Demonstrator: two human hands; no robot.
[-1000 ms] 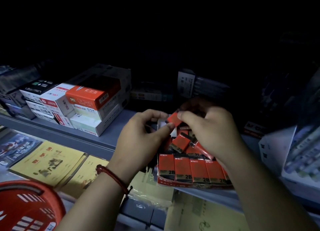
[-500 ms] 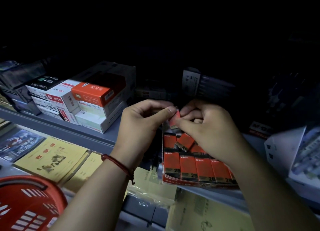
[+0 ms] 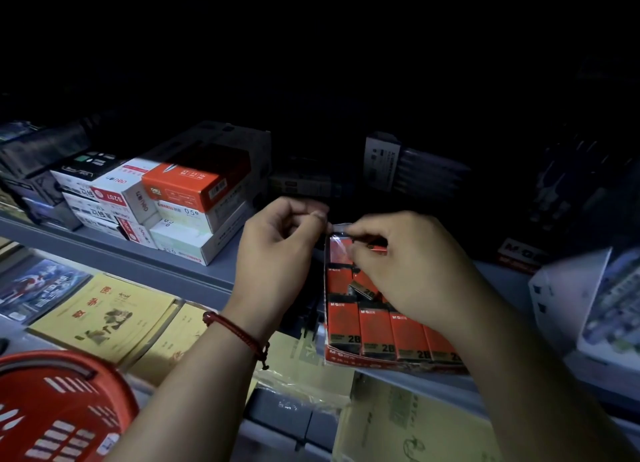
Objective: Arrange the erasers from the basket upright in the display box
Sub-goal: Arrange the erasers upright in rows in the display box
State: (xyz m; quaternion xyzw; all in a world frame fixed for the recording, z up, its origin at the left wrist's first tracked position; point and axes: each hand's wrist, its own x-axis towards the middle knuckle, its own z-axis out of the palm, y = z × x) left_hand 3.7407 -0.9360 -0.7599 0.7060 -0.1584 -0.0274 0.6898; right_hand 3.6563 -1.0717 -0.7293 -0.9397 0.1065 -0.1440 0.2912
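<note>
Right hand (image 3: 408,271) pinches the top of a red film-wrapped eraser (image 3: 341,250), holding it upright at the far-left corner of the red cardboard display box (image 3: 346,357) for vertical seating. Left hand (image 3: 284,243), fingers curled, adjoins it; grip cannot be determined.

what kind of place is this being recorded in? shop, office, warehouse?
Most likely a stationery shop: stacked retail boxes on a shelf, a display box of 2B erasers, exercise books laid out below, and a red shopping basket.
</note>
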